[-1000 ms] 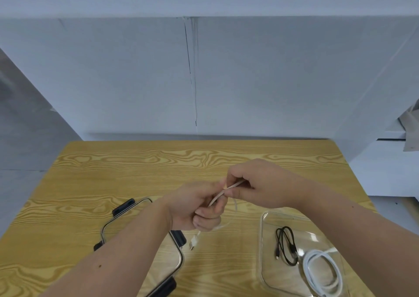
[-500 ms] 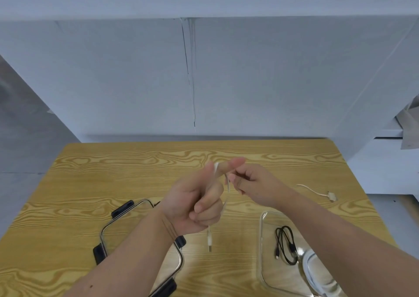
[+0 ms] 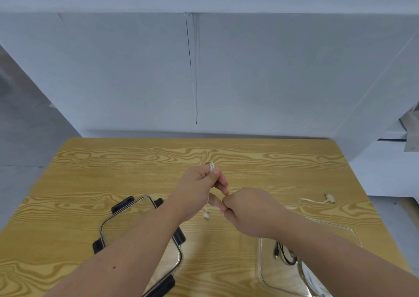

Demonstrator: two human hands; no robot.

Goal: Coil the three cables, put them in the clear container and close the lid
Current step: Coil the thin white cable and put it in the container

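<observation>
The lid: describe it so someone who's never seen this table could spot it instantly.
On the wooden table, look at the near left. The lid lies flat there, a clear rounded rectangle. Unlike the clear container on the right, it has black clips on its edges.

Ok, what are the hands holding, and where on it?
The white cable: left hand has it looped round its fingers, right hand pinches the loose stretch beside; the far plug lies on the table.
</observation>
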